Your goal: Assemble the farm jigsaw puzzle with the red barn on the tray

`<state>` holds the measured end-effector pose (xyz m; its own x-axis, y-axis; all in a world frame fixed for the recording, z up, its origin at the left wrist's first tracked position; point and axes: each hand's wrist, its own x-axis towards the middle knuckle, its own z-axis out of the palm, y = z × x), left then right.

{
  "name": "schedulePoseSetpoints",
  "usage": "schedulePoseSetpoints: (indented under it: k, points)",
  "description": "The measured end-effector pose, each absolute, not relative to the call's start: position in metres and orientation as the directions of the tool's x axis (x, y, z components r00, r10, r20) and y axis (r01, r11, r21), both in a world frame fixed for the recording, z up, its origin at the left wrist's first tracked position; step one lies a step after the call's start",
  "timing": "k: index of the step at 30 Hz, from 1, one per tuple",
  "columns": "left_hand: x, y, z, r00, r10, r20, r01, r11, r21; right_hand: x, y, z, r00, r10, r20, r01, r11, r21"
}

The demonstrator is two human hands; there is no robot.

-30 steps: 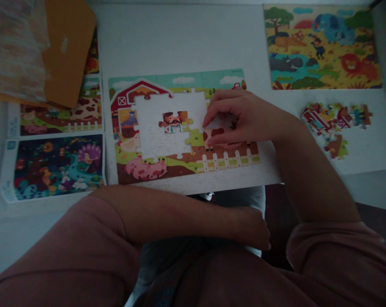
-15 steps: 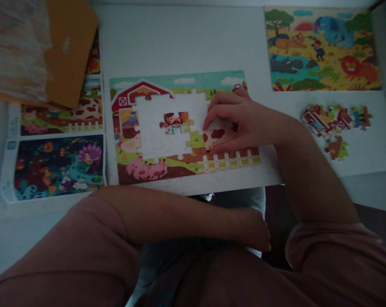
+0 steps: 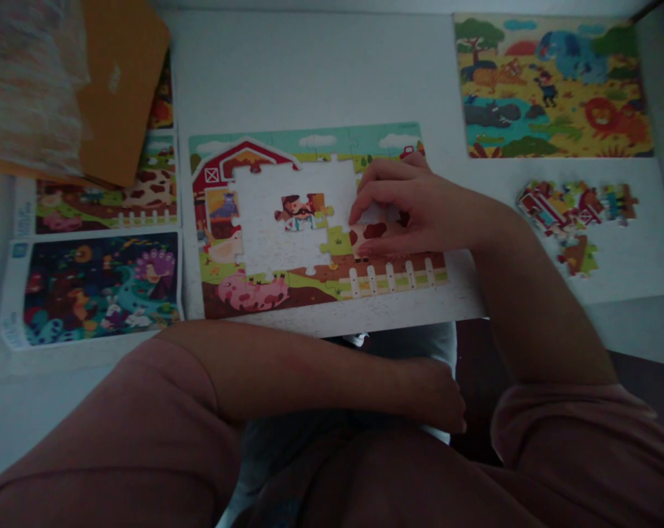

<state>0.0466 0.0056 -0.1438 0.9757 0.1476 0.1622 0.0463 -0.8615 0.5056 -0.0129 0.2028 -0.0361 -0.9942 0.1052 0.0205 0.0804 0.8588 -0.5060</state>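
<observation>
A farm jigsaw puzzle (image 3: 243, 297) lies on the white table, its border joined around a gap in the middle. Inside that gap sits a loose-looking puzzle piece (image 3: 298, 213) with part of a figure, touching a small green-edged piece at its right. My right hand (image 3: 414, 209) rests over the cow on the right side of the puzzle. Its thumb and fingertips are apart on the cow's body, covering the cow's head and back. My left hand (image 3: 436, 396) lies low over my lap, below the table edge, with its fingers mostly hidden.
Several loose puzzle pieces (image 3: 579, 213) are heaped at the right. Behind them is a finished safari puzzle (image 3: 557, 88). Picture sheets (image 3: 100, 286) lie at the left, partly under an orange folder (image 3: 125, 95) and clear plastic wrapping (image 3: 28, 81).
My right thumb has shifted very slightly upward on the cow. The pieces and my left hand look unmoved.
</observation>
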Motion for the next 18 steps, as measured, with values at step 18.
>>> schedulePoseSetpoints:
  k: [18]
  points:
    - [0.019,0.008,-0.115,0.968,0.195,0.161,0.098,-0.877,0.471,-0.012,0.203,-0.033,-0.975,0.213,0.063,0.158,0.864,-0.479]
